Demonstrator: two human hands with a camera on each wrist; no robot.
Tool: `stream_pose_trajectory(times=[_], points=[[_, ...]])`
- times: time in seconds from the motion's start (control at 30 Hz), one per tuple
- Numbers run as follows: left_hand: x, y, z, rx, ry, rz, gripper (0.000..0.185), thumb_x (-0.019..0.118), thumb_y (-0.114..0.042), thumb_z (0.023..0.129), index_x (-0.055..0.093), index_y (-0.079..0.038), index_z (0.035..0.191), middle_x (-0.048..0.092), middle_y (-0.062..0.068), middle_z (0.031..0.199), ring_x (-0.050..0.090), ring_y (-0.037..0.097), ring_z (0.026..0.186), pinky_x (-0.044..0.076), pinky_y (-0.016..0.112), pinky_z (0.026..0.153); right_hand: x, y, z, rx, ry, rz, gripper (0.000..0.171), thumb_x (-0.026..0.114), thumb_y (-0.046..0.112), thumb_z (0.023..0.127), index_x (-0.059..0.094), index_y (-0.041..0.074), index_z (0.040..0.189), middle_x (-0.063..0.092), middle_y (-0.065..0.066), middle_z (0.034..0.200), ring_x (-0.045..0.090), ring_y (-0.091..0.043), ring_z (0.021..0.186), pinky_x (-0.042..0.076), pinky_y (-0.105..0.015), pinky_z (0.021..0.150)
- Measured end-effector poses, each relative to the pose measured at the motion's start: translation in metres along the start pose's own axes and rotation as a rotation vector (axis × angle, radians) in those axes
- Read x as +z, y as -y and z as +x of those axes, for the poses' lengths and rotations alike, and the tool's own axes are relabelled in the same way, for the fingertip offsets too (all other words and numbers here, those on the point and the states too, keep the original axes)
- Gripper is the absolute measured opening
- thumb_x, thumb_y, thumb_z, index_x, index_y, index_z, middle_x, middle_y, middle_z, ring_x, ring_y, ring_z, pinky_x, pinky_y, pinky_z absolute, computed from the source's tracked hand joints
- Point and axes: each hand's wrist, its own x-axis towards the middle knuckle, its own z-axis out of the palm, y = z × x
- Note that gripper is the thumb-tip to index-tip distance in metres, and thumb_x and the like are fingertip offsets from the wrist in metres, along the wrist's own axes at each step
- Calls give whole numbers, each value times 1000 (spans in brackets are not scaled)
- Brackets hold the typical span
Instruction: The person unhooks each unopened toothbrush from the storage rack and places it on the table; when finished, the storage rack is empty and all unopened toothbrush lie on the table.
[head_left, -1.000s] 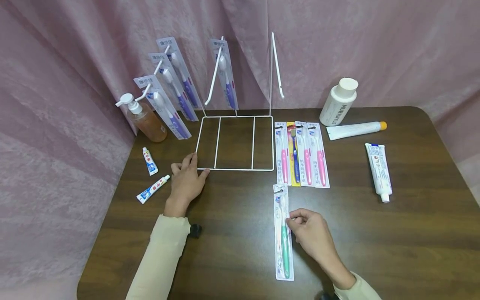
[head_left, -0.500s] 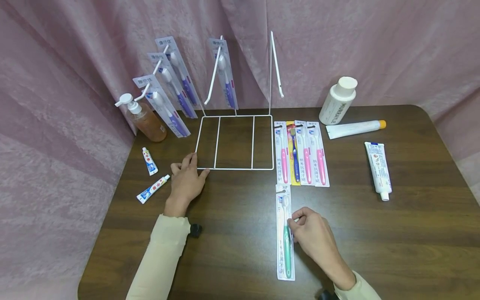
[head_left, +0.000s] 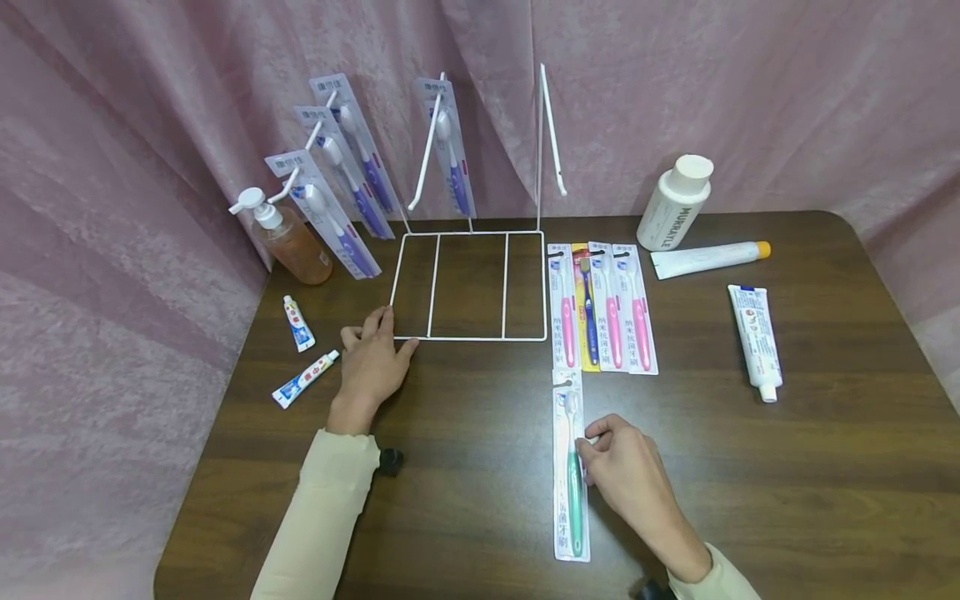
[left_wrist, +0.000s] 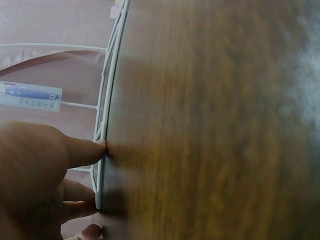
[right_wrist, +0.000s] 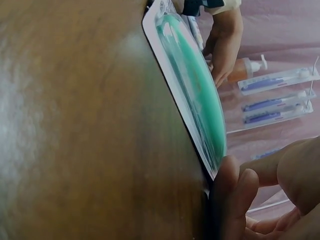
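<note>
My right hand [head_left: 626,467] pinches the right edge of a packaged toothbrush [head_left: 574,500] with a green handle, lying lengthwise on the table. In the right wrist view, thumb and fingertips meet the side of the clear blister over the green toothbrush [right_wrist: 195,85]. Its top end meets the lower end of a packaged pink toothbrush [head_left: 567,325] in a row, alongside a yellow-backed blue one [head_left: 590,321] and other pink ones. My left hand [head_left: 372,358] rests at the near left corner of a white wire rack [head_left: 487,339], thumb on its front bar [left_wrist: 107,115], fingers extended along the left side.
Purple packaged toothbrushes [head_left: 330,212] hang from the rack's left hook, another [head_left: 453,158] from its middle hook. A pump bottle [head_left: 296,250] and two small toothpaste tubes [head_left: 300,325] lie left. A white bottle [head_left: 675,208] and larger tubes [head_left: 757,337] occupy the right.
My right hand has shifted the green toothbrush pack slightly right, lining it up below the leftmost pink one. Its tilt has straightened. My left hand has stayed at the rack's corner.
</note>
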Motion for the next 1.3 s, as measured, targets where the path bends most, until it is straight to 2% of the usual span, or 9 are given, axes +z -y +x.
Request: stream_pose_trajectory(times=[0.3,0.47,0.7,0.83,0.93,1.07,1.2,1.27,1.3], points=[[-1,-2,-2,4,-11,7,80,56,-41,120,27,4,180,26,23,189,36,53,141,47,64,112,-3,1,0,2,4,8,18,77,14,105,75,-2,114,77,-5,80,69,-14,62,51,-31,60],[-1,-2,-1,16,-11,18,79,55,-41,120,27,3,179,26,23,189,37,54,141,48,65,111,-20,18,10,-73,-64,-62,23,75,22,108,77,0,114,74,-5,82,61,-16,67,46,-29,60],[-2,0,-2,1,-6,26,79,55,-41,120,27,2,180,26,22,189,37,53,142,49,67,111,-43,94,62,-401,-213,86,25,77,17,108,85,5,129,84,-16,98,59,-8,54,37,-24,47],[-1,0,-2,4,-15,20,79,56,-41,120,28,2,180,28,22,188,37,53,141,50,67,110,-40,146,103,-578,-283,225,25,80,15,107,87,7,130,84,-23,86,60,3,45,31,-20,40],[-1,0,-1,-1,-18,14,79,58,-41,119,29,1,180,28,21,188,37,52,141,50,66,110,-34,180,134,-614,-314,242,30,80,20,109,85,11,137,87,-21,93,61,5,45,34,-19,42],[-1,1,-3,-11,-20,14,79,58,-40,119,29,1,180,29,21,188,37,52,141,50,65,109,-25,212,170,-600,-315,209,37,78,28,111,81,13,145,88,-20,113,77,-16,55,40,-17,53],[-1,1,-4,-5,-23,15,79,59,-40,119,30,2,179,29,22,188,38,52,140,51,66,109,-18,230,195,-604,-318,201,43,78,29,111,77,11,150,87,-23,97,82,-28,65,47,-20,63],[-1,0,-4,-1,-30,12,79,60,-40,119,31,2,179,31,22,187,39,52,139,51,66,108,-16,238,202,-612,-323,213,43,78,27,111,76,11,151,88,-19,114,84,-24,76,55,-25,69],[-1,-1,-4,0,-34,10,79,60,-40,118,32,2,179,31,22,187,39,52,138,51,66,108,-16,242,206,-617,-325,219,43,78,26,111,76,11,151,89,-18,110,82,-26,75,57,-29,74]])
